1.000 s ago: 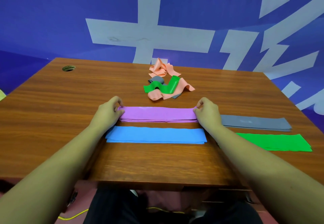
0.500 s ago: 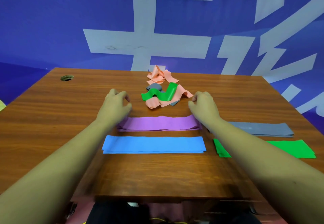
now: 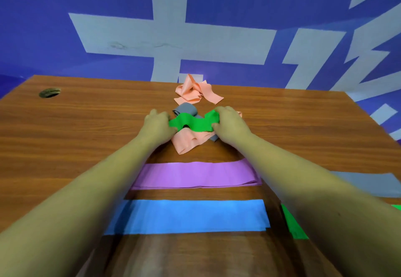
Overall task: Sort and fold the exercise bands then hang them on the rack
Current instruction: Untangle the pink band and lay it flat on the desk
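Here, the crumpled green band (image 3: 191, 123) is pinched at both ends. Its left end is held in the left grip (image 3: 157, 124) and its right end in the right grip (image 3: 227, 124), with the fingers curled round the fabric. Between the two grips the band is draped over a loose peach band (image 3: 186, 142) and a rumpled grey band (image 3: 185, 109) on the wooden worktop (image 3: 86, 124). Just beyond the grips a second peach band (image 3: 193, 91) is heaped. Nearer the body than the grips, a folded purple band (image 3: 195, 174) and a folded blue band (image 3: 191, 216) are laid flat, apart. To the right of the right forearm, a folded grey band (image 3: 368, 182) and a folded green band (image 3: 293, 224) are partly hidden. Large white characters (image 3: 169, 38) are seen on the blue wall (image 3: 65, 5); they are cropped and cannot be read.
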Demonstrator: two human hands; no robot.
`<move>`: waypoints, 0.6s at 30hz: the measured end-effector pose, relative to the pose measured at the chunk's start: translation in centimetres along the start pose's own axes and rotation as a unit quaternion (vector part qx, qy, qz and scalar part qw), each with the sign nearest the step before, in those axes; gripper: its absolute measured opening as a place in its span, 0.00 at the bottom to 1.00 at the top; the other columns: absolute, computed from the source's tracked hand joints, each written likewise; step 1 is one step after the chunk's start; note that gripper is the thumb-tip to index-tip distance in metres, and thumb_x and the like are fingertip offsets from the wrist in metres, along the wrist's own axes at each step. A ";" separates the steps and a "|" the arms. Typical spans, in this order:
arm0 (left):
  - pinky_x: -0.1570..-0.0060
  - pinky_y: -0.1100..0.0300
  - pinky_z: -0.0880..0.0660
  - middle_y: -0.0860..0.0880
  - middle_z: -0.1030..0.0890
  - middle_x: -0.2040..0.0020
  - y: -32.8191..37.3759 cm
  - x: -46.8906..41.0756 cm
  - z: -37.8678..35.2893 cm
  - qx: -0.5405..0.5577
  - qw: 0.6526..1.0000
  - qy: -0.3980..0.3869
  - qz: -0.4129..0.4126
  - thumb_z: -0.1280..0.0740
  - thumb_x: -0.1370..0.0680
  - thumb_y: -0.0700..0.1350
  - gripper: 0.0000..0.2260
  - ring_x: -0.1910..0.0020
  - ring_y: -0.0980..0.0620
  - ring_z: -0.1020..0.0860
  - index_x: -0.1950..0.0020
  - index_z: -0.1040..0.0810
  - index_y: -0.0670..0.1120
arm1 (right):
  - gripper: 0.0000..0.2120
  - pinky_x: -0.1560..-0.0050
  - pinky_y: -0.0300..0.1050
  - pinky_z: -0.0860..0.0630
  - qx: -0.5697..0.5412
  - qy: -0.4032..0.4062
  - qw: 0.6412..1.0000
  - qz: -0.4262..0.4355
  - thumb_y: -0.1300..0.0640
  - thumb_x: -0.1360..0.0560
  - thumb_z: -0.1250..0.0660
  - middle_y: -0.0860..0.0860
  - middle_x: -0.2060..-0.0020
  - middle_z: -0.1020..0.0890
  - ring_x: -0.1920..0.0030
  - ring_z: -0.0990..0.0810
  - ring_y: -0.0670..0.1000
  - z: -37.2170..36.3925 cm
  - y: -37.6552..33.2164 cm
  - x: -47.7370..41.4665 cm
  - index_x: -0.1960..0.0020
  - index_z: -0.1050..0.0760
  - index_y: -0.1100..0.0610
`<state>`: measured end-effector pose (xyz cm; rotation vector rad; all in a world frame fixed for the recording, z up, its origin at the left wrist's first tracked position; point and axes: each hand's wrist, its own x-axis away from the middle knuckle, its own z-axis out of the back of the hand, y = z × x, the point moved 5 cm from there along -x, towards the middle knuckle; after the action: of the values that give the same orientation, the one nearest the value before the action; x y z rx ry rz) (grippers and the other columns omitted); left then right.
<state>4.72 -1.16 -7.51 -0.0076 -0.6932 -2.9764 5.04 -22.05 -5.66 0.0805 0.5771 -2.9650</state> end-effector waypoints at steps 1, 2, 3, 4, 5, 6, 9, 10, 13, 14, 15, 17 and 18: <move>0.40 0.52 0.32 0.37 0.25 0.42 0.0 -0.3 -0.2 -0.006 1.000 0.005 -0.005 0.31 0.25 0.47 0.16 0.39 0.38 0.29 0.40 0.24 0.41 | 0.17 0.41 0.53 0.26 0.007 -0.006 1.000 -0.009 0.59 0.25 0.33 0.57 0.40 0.27 0.41 0.24 0.58 -0.4 0.5 -0.2 0.36 0.27 0.59; 0.43 0.53 0.33 0.39 0.24 0.43 0.0 -0.5 -0.2 -0.002 1.000 0.009 -0.011 0.30 0.26 0.46 0.14 0.40 0.39 0.29 0.44 0.24 0.41 | 0.16 0.41 0.53 0.25 0.009 -0.006 1.000 -0.016 0.58 0.24 0.32 0.57 0.39 0.27 0.42 0.23 0.58 -0.6 0.8 -0.3 0.37 0.25 0.59; 0.45 0.54 0.34 0.40 0.23 0.46 0.1 -0.6 -0.2 0.004 1.000 0.012 -0.018 0.29 0.26 0.45 0.10 0.41 0.40 0.29 0.49 0.25 0.43 | 0.15 0.42 0.52 0.25 0.006 -0.001 1.000 -0.022 0.57 0.24 0.31 0.57 0.40 0.27 0.44 0.22 0.58 -0.8 1.1 -0.4 0.39 0.24 0.60; 0.47 0.55 0.35 0.43 0.22 0.49 0.2 -0.5 -0.2 0.007 1.000 0.012 -0.025 0.29 0.26 0.44 0.07 0.42 0.41 0.29 0.53 0.26 0.46 | 0.13 0.44 0.51 0.25 -0.002 0.011 1.000 -0.026 0.56 0.24 0.30 0.57 0.41 0.27 0.45 0.22 0.58 -0.6 1.2 -0.3 0.42 0.22 0.60; 0.48 0.55 0.35 0.44 0.21 0.51 0.3 -0.3 0.0 0.013 0.999 0.014 -0.030 0.30 0.26 0.42 0.06 0.42 0.42 0.29 0.56 0.27 0.48 | 0.11 0.46 0.49 0.26 -0.018 0.025 0.999 -0.031 0.57 0.25 0.30 0.56 0.42 0.26 0.46 0.22 0.57 -0.3 1.1 -0.4 0.44 0.22 0.59; 0.48 0.55 0.35 0.45 0.21 0.53 0.4 -0.2 0.2 0.025 0.999 0.022 -0.033 0.30 0.26 0.40 0.06 0.43 0.42 0.28 0.58 0.27 0.48 | 0.08 0.48 0.48 0.27 -0.038 0.042 0.998 -0.034 0.58 0.25 0.29 0.55 0.44 0.25 0.47 0.23 0.56 0.2 1.1 -0.4 0.47 0.21 0.57; 0.56 0.55 0.31 0.43 0.20 0.55 0.3 0.6 1.7 0.072 0.995 0.071 -0.027 0.34 0.25 0.37 0.03 0.51 0.41 0.24 0.57 0.25 0.43 | 0.05 0.54 0.46 0.29 -0.107 0.080 0.991 -0.025 0.58 0.28 0.28 0.53 0.50 0.22 0.50 0.23 0.54 2.5 0.3 -0.2 0.56 0.24 0.51; 0.59 0.56 0.32 0.44 0.20 0.57 0.3 1.0 2.3 0.081 0.993 0.083 -0.027 0.34 0.26 0.36 0.02 0.54 0.42 0.24 0.57 0.25 0.43 | 0.06 0.55 0.46 0.28 -0.122 0.089 0.988 -0.017 0.58 0.29 0.28 0.52 0.52 0.20 0.51 0.22 0.54 3.3 0.0 0.0 0.58 0.25 0.50; 0.61 0.58 0.34 0.46 0.21 0.60 1.3 2.5 4.4 0.136 0.980 0.135 -0.045 0.35 0.26 0.36 0.04 0.58 0.43 0.24 0.55 0.25 0.44 | 0.06 0.53 0.50 0.23 -0.151 0.126 0.980 -0.005 0.58 0.30 0.28 0.51 0.55 0.18 0.52 0.21 0.54 6.3 -1.1 1.1 0.58 0.24 0.48; 0.61 0.58 0.34 0.47 0.22 0.60 1.8 3.0 5.3 0.171 0.971 0.161 -0.050 0.36 0.26 0.35 0.05 0.58 0.44 0.24 0.53 0.26 0.43 | 0.07 0.52 0.51 0.23 -0.159 0.140 0.977 -0.002 0.58 0.30 0.28 0.51 0.55 0.17 0.52 0.20 0.54 7.4 -1.5 1.4 0.58 0.23 0.48; 0.60 0.58 0.33 0.48 0.23 0.61 2.4 3.5 6.5 0.209 0.959 0.187 -0.052 0.37 0.25 0.35 0.06 0.59 0.45 0.25 0.50 0.26 0.42 | 0.06 0.51 0.51 0.22 -0.164 0.151 0.975 -0.001 0.58 0.30 0.28 0.52 0.54 0.17 0.52 0.20 0.54 8.4 -1.7 1.7 0.57 0.22 0.48; 0.60 0.58 0.31 0.53 0.26 0.63 3.9 4.4 9.1 0.274 0.931 0.232 -0.067 0.38 0.24 0.36 0.08 0.60 0.48 0.26 0.45 0.27 0.42 | 0.05 0.49 0.50 0.23 -0.157 0.165 0.974 -0.011 0.58 0.29 0.29 0.52 0.53 0.16 0.50 0.19 0.54 10.2 -2.0 2.4 0.54 0.20 0.51; 0.59 0.58 0.30 0.55 0.26 0.63 4.9 4.9 10.4 0.295 0.919 0.246 -0.082 0.38 0.23 0.37 0.08 0.62 0.50 0.26 0.44 0.28 0.42 | 0.06 0.48 0.50 0.23 -0.151 0.170 0.973 -0.021 0.58 0.29 0.29 0.52 0.52 0.16 0.48 0.19 0.55 11.0 -1.9 2.7 0.52 0.19 0.52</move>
<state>0.08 -1.40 4.07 0.8361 -1.5091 -2.5880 1.83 -24.72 4.99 0.5608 1.0761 -2.8773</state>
